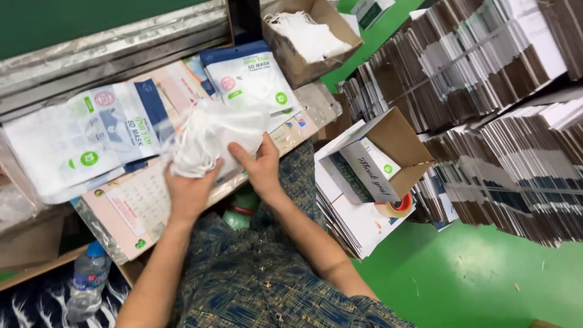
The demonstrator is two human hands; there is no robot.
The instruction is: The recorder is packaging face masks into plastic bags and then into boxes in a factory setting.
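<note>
Between the two hands, over the front edge of the work board (121,218), a bundle of white face masks (212,136) is sitting, soft, crumpled, with thin loops trailing off it. Left hand (189,189) is cupping the bundle from below, fingers curled up into the fabric, palm facing away from the camera. Right hand (261,167) is closing on the bundle's near-right edge, thumb and fingers pinching in; how tightly, the view is not showing. Bundle is lying up and away from both wrists, long axis running roughly left-low to right-high, toward the upper printed pouch (252,76). Left hand is carrying more of the mass; right hand is nearer that pouch.

Materials: masks are looking like limp non-woven cloth, matte. Two flat glossy pouches, white with blue edge and green round marks: the upper printed pouch lying just beyond the bundle, the left printed pouch (85,136) lying just beside it on the left, partly hidden by the masks. Board surface is pale pink paper under clear film, slightly reflective.

Surroundings: open brown carton (306,42) holding more loose white masks, beyond the pouches. Small open box (376,158) and tape roll (398,208) resting on stacked flat cartons (486,73) to the right. Plastic water bottle (88,285) standing at lower left. Green floor (473,273) below.
</note>
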